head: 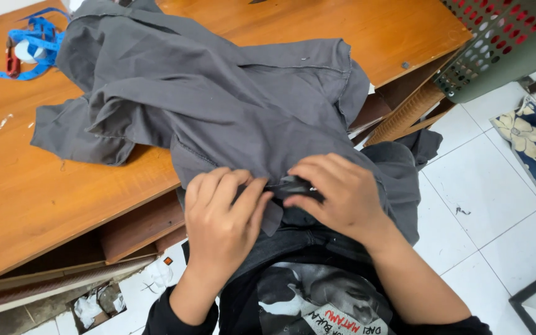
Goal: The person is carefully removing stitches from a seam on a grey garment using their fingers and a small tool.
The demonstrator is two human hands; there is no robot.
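At six o'clock off the counter, left hand and right hand, each grip pinched shut on the grey shirt, should keep its edge taut.

Wooden table, grey garment spread on it, blue tape measure

Both hands low and close together, backs turned up.
Left hand with fingers curled inward, pinching; right hand arched, fingertips pressed toward the left's. Forearms angled in from below, dark sleeves pushed back.
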